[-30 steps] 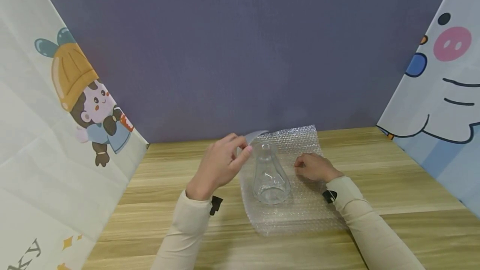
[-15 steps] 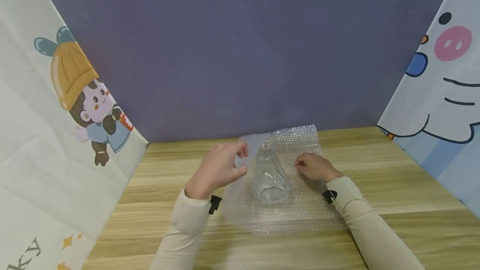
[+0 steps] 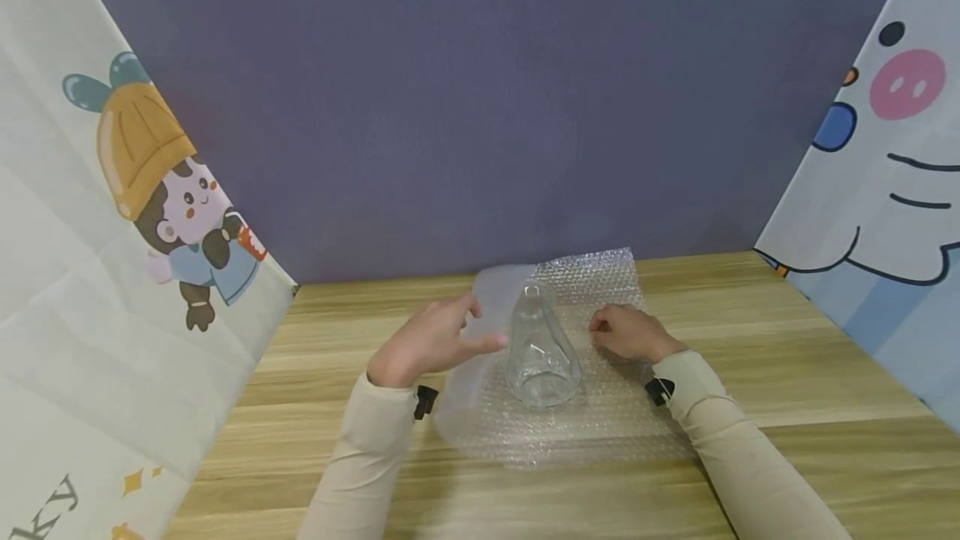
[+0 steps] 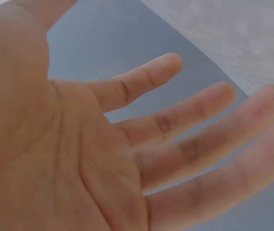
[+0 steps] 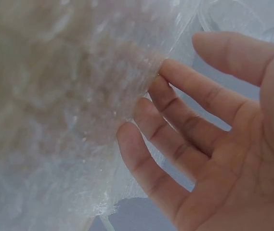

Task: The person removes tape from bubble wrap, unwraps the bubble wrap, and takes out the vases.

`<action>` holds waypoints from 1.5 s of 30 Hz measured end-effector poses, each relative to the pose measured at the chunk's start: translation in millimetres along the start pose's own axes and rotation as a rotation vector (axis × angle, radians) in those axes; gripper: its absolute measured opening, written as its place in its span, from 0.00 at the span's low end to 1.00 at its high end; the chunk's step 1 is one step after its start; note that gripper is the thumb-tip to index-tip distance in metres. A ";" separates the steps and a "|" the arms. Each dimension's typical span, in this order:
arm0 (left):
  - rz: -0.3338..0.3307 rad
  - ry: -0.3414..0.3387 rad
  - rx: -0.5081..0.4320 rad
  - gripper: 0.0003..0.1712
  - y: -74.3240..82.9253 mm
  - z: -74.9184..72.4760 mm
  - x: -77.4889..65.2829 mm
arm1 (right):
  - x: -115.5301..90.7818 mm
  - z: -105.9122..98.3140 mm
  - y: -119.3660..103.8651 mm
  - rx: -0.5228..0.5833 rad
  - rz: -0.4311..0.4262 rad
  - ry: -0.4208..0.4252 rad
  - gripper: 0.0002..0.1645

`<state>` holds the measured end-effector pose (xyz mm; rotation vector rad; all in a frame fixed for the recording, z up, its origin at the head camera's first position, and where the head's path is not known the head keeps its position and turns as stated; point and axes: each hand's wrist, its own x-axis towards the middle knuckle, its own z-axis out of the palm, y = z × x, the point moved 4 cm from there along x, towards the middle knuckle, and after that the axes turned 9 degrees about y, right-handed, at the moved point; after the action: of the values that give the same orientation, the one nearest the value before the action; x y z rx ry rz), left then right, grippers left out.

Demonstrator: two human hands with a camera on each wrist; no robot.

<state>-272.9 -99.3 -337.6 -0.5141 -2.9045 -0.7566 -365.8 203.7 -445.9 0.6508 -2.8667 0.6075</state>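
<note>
A clear glass vessel with a narrow neck and wide base, like a conical flask (image 3: 543, 361), sits on a sheet of bubble wrap (image 3: 622, 423) in the head view. Its neck points away from me. Left of it spreads a smooth, milky part of the wrap (image 3: 497, 294). My left hand (image 3: 435, 340) hovers by this part, holding nothing; the left wrist view shows its fingers (image 4: 149, 79) spread and straight. On the other side, my right hand (image 3: 628, 333) rests at the wrap's right part. Its fingertips (image 5: 127, 132) touch the wrap, with the thumb apart.
A wood-grain table (image 3: 330, 340) lies under everything. At its back stands a plain dark purple-grey panel (image 3: 480, 107). Printed white panels border the left (image 3: 45, 273) and the right (image 3: 915, 207).
My left hand has let go of the wrap's raised left edge and opened its fingers. That edge has fallen flat to the left. The right hand and the flask have stayed in place.
</note>
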 end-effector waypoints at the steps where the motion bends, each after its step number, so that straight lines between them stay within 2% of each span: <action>1: -0.001 -0.009 -0.002 0.37 0.7 0.3 -0.5 | 0.1 -0.2 0.1 0.000 0.004 0.001 0.10; 9: 0.019 -0.047 0.068 0.30 0.7 0.6 -2.7 | 2.3 0.9 0.9 -0.003 0.008 0.003 0.10; 16: 0.004 -0.080 0.056 0.25 -8.9 0.6 0.2 | 1.2 0.3 -0.4 -0.003 0.018 0.009 0.09; 24: -0.009 -0.064 0.034 0.20 -19.0 -6.3 2.0 | -0.9 -2.0 0.9 -0.024 0.028 0.012 0.09; 30: -0.026 -0.030 0.025 0.17 -37.7 -15.0 -5.1 | 0.1 0.6 -0.6 -0.029 0.034 0.001 0.10; 33: -0.013 -0.013 0.036 0.16 -49.0 -17.7 -9.1 | 0.7 2.1 -1.8 -0.033 0.037 0.001 0.10; 45: -0.001 0.082 0.080 0.09 -88.5 -17.1 -21.5 | -1.0 0.2 -5.1 -0.021 0.031 -0.005 0.07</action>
<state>-283.2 -186.6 -366.9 -0.4622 -2.8451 -0.6431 -362.7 199.8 -444.4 0.6070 -2.8884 0.5798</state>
